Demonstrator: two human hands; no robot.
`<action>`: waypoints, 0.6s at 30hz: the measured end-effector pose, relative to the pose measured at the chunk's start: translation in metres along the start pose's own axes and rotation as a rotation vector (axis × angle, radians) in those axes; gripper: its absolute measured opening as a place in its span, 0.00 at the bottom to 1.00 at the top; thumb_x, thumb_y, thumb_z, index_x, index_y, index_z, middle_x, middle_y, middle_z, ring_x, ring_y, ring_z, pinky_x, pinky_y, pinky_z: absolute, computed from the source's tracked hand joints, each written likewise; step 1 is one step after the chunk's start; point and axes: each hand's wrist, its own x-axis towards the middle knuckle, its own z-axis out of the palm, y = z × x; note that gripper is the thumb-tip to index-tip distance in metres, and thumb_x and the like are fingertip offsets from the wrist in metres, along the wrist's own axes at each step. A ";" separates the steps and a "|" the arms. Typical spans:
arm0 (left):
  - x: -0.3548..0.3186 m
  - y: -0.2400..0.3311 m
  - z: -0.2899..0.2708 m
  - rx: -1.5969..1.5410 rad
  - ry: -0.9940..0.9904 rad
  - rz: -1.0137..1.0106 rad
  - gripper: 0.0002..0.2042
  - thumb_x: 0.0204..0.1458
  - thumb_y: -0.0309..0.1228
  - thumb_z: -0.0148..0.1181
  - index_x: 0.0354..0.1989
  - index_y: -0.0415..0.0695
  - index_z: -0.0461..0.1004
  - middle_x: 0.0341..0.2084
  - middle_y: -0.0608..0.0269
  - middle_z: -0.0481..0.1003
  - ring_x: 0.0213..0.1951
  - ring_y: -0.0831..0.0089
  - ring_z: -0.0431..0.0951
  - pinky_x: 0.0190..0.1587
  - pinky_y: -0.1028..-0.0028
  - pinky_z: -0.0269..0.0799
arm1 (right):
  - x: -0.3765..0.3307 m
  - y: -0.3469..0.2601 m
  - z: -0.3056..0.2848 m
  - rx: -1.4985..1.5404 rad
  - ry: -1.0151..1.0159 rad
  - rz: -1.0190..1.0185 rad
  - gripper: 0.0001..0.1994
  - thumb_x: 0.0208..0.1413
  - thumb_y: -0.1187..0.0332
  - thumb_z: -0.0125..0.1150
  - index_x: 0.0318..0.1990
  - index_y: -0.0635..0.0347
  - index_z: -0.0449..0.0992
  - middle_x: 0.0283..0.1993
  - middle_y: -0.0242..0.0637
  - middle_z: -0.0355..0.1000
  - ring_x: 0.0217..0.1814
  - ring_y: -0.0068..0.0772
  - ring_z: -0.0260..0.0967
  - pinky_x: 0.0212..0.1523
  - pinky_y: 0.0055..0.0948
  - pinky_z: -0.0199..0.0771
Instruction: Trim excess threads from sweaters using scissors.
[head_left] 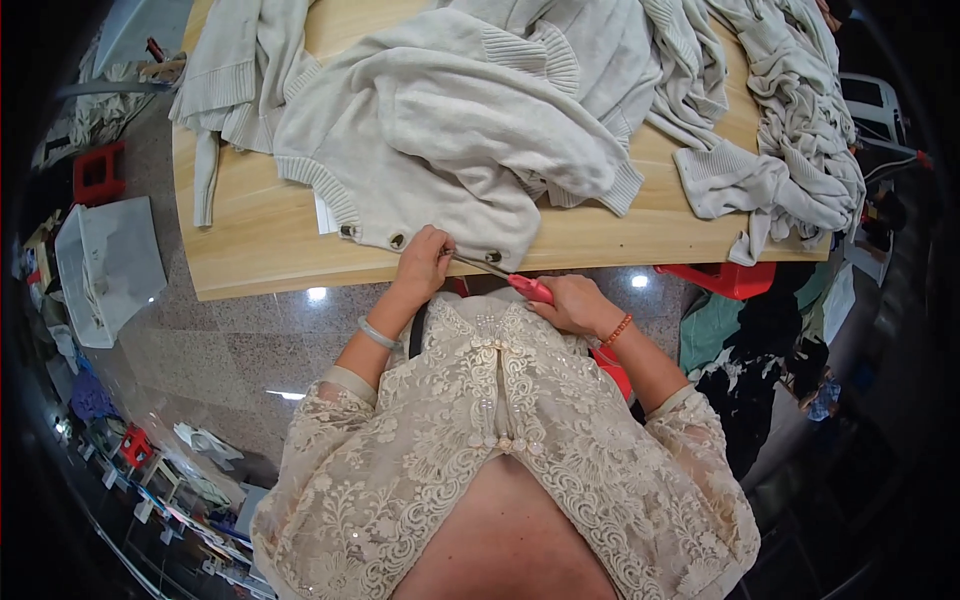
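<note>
At the far left, a white bin (130,262) stands on the speckled floor (235,345), with a red stool (98,173) just beyond it. On the left part of the wooden table (245,265) lies a pale knit piece (228,85) with ribbed edges.

To the right of that, the pale knit garment (415,140) lies bunched on the table, its lower border near the front edge. A white slip (325,214) shows beside its ribbed band, and three dark fittings (397,241) sit along the border.

The left hand (424,265) is at this border, between the middle and right fittings. Its thumb and forefinger are drawn together, pinching the border of the knit garment; whether they also touch the tip of the tool, I cannot tell. The other fingers are bent and largely hidden.

A thin dark shaft (480,265) runs from near those fingertips to the red handle (531,290) of the tool. The right hand (577,304) holds this handle, its fingers curled closed around it and the forefinger lying along it.

Farther right, a red seat (725,280) shows below the table edge, and a heap of pale knits (795,115) covers the table's right end.
</note>
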 end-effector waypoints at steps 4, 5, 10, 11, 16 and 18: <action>-0.002 0.012 -0.002 0.119 0.018 0.100 0.18 0.39 0.22 0.64 0.41 0.42 0.69 0.35 0.54 0.68 0.38 0.54 0.70 0.39 0.62 0.66 | -0.009 0.004 -0.004 0.050 0.033 0.064 0.16 0.54 0.55 0.58 0.40 0.57 0.73 0.33 0.50 0.74 0.38 0.55 0.72 0.39 0.49 0.70; 0.001 0.034 -0.006 0.235 0.100 0.152 0.20 0.39 0.25 0.66 0.44 0.43 0.70 0.37 0.54 0.69 0.39 0.54 0.70 0.41 0.61 0.65 | -0.015 0.008 -0.005 0.056 0.039 0.074 0.16 0.54 0.55 0.58 0.40 0.57 0.73 0.33 0.50 0.74 0.38 0.55 0.72 0.39 0.49 0.70; 0.013 0.053 0.027 0.058 -0.094 0.252 0.22 0.39 0.28 0.67 0.45 0.44 0.69 0.36 0.55 0.68 0.39 0.54 0.70 0.41 0.61 0.67 | -0.048 0.023 -0.008 0.036 0.110 0.101 0.12 0.54 0.58 0.58 0.39 0.56 0.71 0.32 0.48 0.74 0.37 0.54 0.72 0.36 0.47 0.70; 0.017 0.050 0.032 0.055 -0.097 0.256 0.22 0.39 0.28 0.67 0.45 0.44 0.69 0.36 0.55 0.68 0.39 0.54 0.70 0.41 0.61 0.67 | -0.052 0.023 -0.008 0.027 0.124 0.109 0.13 0.54 0.58 0.59 0.38 0.56 0.71 0.31 0.49 0.74 0.37 0.53 0.72 0.36 0.47 0.70; 0.024 0.038 0.044 0.031 -0.120 0.246 0.14 0.41 0.20 0.61 0.37 0.42 0.67 0.32 0.54 0.66 0.36 0.54 0.70 0.37 0.62 0.68 | -0.063 0.019 -0.005 -0.064 0.080 0.235 0.13 0.53 0.57 0.59 0.38 0.56 0.73 0.29 0.50 0.73 0.36 0.54 0.72 0.36 0.48 0.71; 0.023 0.036 0.044 0.004 -0.125 0.249 0.13 0.41 0.19 0.61 0.36 0.42 0.67 0.31 0.54 0.66 0.36 0.53 0.70 0.37 0.62 0.68 | -0.063 0.018 -0.001 -0.076 0.111 0.226 0.13 0.53 0.57 0.59 0.37 0.56 0.74 0.28 0.50 0.73 0.35 0.55 0.72 0.36 0.49 0.71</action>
